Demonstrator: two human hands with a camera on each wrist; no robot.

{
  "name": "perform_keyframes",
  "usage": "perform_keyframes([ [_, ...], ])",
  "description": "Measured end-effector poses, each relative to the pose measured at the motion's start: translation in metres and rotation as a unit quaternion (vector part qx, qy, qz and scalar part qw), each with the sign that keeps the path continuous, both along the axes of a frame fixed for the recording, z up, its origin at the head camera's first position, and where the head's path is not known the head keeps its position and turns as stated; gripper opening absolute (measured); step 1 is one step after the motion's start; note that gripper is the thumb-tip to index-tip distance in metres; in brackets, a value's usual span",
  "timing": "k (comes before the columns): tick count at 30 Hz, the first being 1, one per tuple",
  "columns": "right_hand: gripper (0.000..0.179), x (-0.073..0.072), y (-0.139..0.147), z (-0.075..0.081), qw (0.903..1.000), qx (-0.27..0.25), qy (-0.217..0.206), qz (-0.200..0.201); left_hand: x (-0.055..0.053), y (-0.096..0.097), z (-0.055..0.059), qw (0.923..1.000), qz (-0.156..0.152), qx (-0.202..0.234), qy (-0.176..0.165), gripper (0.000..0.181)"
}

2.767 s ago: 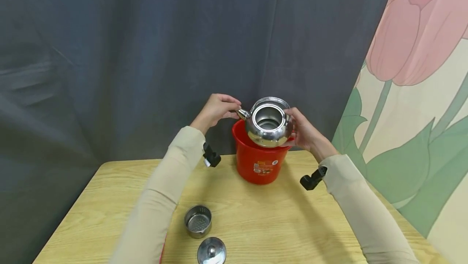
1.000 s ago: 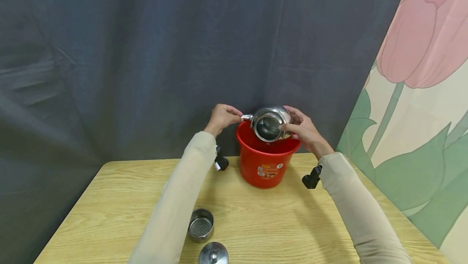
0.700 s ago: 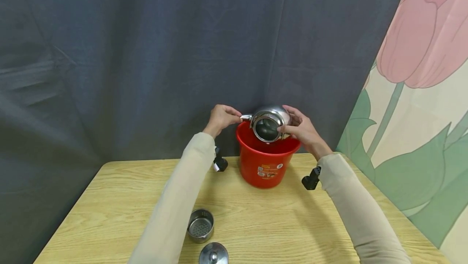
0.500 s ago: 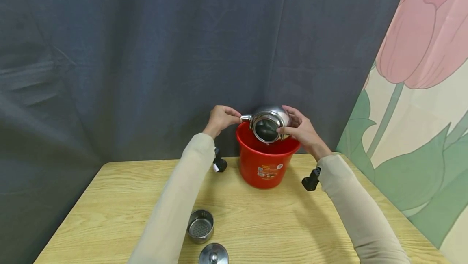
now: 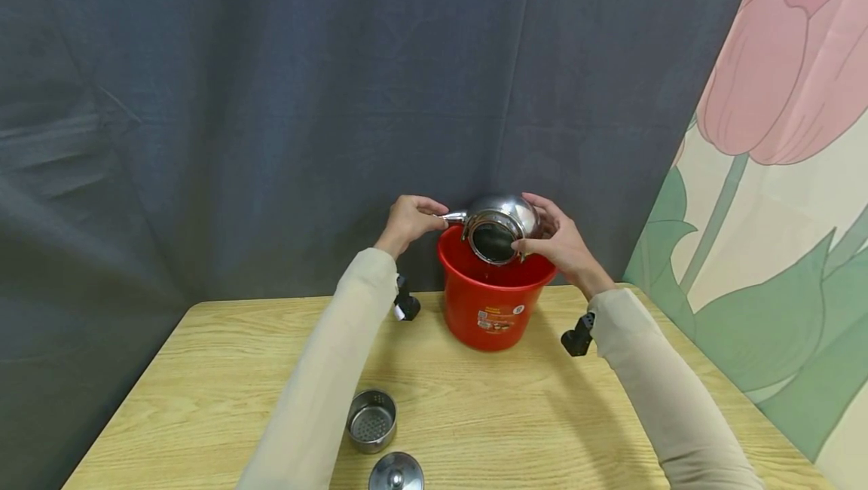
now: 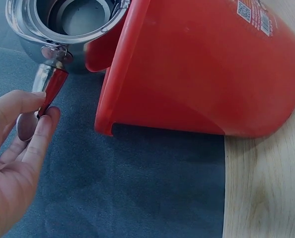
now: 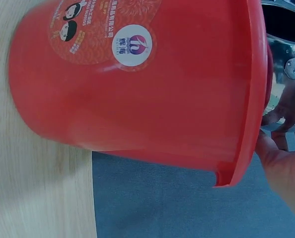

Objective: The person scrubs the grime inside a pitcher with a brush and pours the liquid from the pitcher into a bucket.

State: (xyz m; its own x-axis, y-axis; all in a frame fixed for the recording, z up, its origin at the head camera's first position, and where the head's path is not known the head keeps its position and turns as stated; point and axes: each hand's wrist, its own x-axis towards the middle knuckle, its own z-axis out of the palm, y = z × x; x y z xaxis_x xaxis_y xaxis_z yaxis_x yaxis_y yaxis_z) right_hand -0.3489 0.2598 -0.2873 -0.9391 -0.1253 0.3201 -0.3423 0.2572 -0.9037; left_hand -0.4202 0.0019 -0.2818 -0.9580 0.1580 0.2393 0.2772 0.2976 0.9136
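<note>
A shiny metal teapot [image 5: 507, 208] is tipped over the mouth of a red bucket [image 5: 468, 301], its round opening turned down toward the near rim. My left hand [image 5: 409, 221] pinches the spout between thumb and fingers; in the left wrist view the spout [image 6: 52, 85] mirrors the red of the bucket. From the other side my right hand [image 5: 561, 243] grips the body, thumb at the edge of the opening and fingers behind. The right wrist view has the bucket in front, hiding most of the teapot [image 7: 285, 99]. No lid sits on the teapot.
A perforated metal strainer basket [image 5: 372, 424] and a round knobbed lid [image 5: 396, 472] lie on the wooden table [image 5: 488, 414], by my left forearm. A dark curtain [image 5: 305, 120] hangs right behind the bucket. Small black cameras [image 5: 579, 335] are strapped at both wrists.
The teapot has been tipped forward from opening upward to opening down into the bucket, and lowered slightly. My right thumb has moved to the opening's edge. In the last half second it tilts slightly further.
</note>
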Motion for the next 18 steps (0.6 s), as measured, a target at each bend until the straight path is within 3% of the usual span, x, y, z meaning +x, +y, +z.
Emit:
perform_keyframes([
  [4,0.079,0.0096,-0.0044,0.0053,0.9999,0.014,0.009,-0.004,0.0006,0.0000,0.0002,1.0000,-0.001,0.000,0.001,0.022],
  [18,0.083,0.0130,-0.0048,0.0055,0.9976,0.042,0.054,-0.006,0.0011,0.0011,0.0031,0.9999,0.006,-0.010,0.010,0.025],
])
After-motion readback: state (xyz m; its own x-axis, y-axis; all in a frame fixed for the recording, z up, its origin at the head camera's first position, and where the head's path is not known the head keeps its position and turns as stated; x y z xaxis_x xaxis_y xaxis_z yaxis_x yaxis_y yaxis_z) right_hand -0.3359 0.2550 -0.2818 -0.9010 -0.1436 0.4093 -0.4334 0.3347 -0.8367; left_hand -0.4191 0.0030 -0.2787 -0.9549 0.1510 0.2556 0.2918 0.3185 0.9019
